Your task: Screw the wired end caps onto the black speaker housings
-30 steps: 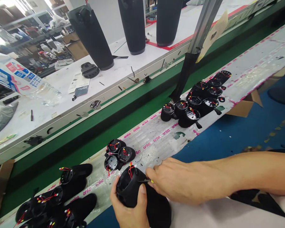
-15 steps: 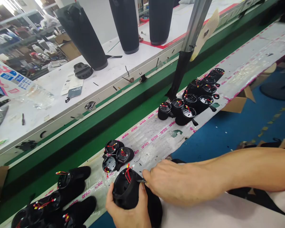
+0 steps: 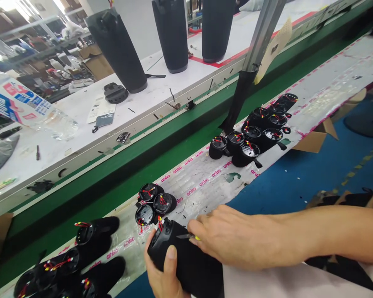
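A black fabric-covered cylindrical speaker housing [image 3: 192, 260] lies tilted near the bottom centre, its open end pointing up and left. Red and yellow wire plugs poke out of that end. My left hand [image 3: 168, 271] wraps round the housing close to the rim, the thumb pressed on the fabric. My right hand [image 3: 226, 236] is closed round a utility knife [image 3: 184, 236], of which the blade and a bit of yellow handle show. The blade points left over the fabric just below the rim; whether it touches is hard to tell. Three similar housings [image 3: 155, 203] stand just beyond.
More black housings with wires sit at the lower left [image 3: 81, 252] and farther along the strip [image 3: 248, 134]. White plastic sheeting [image 3: 202, 178] covers the strip. On the white bench are tall black cylinders [image 3: 121, 49], a plastic bottle [image 3: 27, 103] and a black cap [image 3: 115, 93]. A metal post [image 3: 255, 54] rises between.
The held housing has turned and tipped, so its fabric side now faces me more than its open end. My left thumb has shifted left on it. The knife blade shows more plainly.
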`<state>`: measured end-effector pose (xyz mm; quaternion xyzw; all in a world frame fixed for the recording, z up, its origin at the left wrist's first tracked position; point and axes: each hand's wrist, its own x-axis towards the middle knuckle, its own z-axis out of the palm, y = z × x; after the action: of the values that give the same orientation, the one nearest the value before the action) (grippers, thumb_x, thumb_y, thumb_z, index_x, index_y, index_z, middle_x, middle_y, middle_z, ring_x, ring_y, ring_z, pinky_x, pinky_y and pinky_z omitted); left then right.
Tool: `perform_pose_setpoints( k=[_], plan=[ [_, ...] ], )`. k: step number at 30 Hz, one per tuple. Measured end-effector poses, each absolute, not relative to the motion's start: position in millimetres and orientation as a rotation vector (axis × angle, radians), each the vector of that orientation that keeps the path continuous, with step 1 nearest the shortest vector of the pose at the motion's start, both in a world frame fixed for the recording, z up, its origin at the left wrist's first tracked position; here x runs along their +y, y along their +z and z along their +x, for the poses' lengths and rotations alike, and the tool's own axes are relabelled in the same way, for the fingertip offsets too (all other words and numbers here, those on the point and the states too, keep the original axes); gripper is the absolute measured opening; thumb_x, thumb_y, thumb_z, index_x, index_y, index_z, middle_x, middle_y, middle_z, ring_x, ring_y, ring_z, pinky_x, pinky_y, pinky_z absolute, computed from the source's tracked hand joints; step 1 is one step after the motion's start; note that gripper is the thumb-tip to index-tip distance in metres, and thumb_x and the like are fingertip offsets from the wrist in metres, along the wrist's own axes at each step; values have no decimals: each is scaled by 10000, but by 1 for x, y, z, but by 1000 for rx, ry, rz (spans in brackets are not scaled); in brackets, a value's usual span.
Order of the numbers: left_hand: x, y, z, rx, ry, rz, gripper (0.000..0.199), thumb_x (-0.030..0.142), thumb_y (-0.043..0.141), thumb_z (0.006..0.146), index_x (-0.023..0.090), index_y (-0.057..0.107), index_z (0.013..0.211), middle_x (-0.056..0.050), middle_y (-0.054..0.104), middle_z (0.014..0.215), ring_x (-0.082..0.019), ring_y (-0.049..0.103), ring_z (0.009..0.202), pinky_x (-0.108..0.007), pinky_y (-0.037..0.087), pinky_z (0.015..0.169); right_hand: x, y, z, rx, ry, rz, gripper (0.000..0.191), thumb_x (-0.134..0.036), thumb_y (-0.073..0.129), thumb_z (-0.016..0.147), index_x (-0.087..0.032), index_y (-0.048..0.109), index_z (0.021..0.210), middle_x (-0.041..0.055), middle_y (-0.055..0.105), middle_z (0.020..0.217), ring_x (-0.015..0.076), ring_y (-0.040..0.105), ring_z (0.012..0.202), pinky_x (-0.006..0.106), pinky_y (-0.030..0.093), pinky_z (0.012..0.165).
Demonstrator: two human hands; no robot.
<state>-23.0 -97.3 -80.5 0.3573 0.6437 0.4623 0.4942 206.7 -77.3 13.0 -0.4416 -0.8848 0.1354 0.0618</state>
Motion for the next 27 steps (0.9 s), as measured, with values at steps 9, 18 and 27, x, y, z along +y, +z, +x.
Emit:
perform_pose_setpoints(
  k=[9, 18, 27],
  plan=[
    [-98, -68, -15, 1694, 1081, 901, 888, 607, 893, 784, 295, 572, 1550, -117, 746, 1363, -377, 768, 1150, -547, 617, 1043, -68, 6, 199, -2763, 343, -1214, 63, -153, 590, 1065, -192, 569, 1020, 18, 636, 839, 168, 472, 626, 380, 145, 513],
    [-98, -70, -16, 1722, 1056, 964, 878, 626, 882, 766, 294, 591, 1525, -136, 718, 1420, -405, 733, 1216, -572, 593, 1058, -64, 10, 200, -2886, 303, -1140, 140, -67, 619, 966, -194, 569, 1001, 13, 594, 881, 174, 422, 638, 377, 153, 484],
    [-95, -52, -1, 1902, 1069, 1052, 781, 574, 853, 756, 235, 643, 1428, -147, 717, 1351, -435, 683, 1248, -668, 477, 1160, -74, 11, 195, -2910, 182, -1204, 157, -68, 657, 882, -202, 581, 912, 56, 590, 889, 190, 476, 643, 372, 177, 457]
  ],
)
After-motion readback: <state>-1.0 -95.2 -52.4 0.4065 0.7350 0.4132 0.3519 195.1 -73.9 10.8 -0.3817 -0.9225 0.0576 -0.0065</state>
